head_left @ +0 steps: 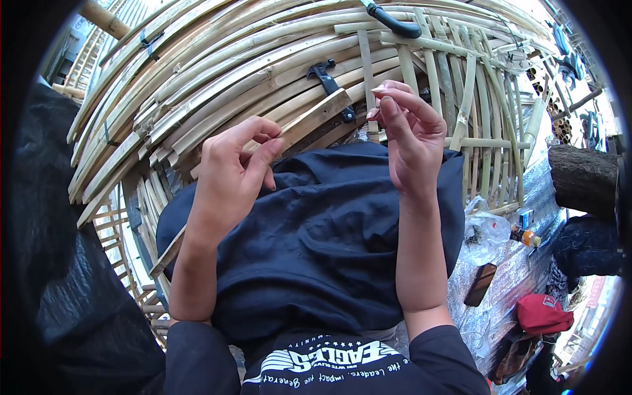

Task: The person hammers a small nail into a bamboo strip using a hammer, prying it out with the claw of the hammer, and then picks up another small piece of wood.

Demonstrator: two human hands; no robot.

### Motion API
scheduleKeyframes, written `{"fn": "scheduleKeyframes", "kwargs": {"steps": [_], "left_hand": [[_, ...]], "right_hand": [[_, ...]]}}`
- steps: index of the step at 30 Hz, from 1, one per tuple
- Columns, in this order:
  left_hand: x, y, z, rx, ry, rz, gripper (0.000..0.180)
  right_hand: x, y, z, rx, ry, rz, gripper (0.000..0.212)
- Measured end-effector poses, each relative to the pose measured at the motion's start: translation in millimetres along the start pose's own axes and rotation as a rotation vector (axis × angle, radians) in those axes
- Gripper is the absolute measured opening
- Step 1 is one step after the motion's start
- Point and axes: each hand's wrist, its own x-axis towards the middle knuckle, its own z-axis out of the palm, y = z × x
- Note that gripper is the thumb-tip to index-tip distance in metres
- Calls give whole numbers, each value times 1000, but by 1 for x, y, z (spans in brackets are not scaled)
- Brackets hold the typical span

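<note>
My left hand (227,168) is raised over the dark blue cloth (309,243) on my lap, thumb and fingertips pressed together. Higher and to the right, my right hand (418,138) also pinches, thumb against fingers. Whatever either pinch holds is too small to make out. Between the hands, a flat wooden board (313,122) slants away from me, its near part hidden by my left hand. A black metal clamp (327,83) sits at the board's far end, close to my right fingertips.
Long split bamboo strips (197,85) are stacked ahead, beside a bamboo lattice panel (464,99). A black hooked handle (395,25) lies on top. Right: a dark log (582,178), clear plastic bag (486,230), phone (480,284) and red cap (543,313) on foil sheeting. Black sheeting (72,263) hangs left.
</note>
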Motion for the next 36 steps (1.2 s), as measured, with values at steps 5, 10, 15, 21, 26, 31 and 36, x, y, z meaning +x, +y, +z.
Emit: {"fn": "scheduleKeyframes", "kwargs": {"steps": [5,10,15,21,26,31,36], "left_hand": [[-4,0,-3,-3,0,-18,13],[-5,4,-4,-1,-2,-32,13],[-7,3,-4,7,3,-24,13],[-7,2,-2,9,13,-20,12],[-8,1,-1,5,17,-13,12],[-8,1,0,27,26,-5,11],[-8,-2,0,28,25,10,11]], "right_hand": [[-5,-2,-3,-10,-139,56,18],[-10,-3,11,-43,-130,59,16],[-13,2,15,-170,-179,79,17],[-13,6,15,-287,-177,60,16],[-13,3,14,-372,-162,19,14],[-13,3,14,-451,-137,-45,14],[-13,3,15,-520,-144,-86,14]]}}
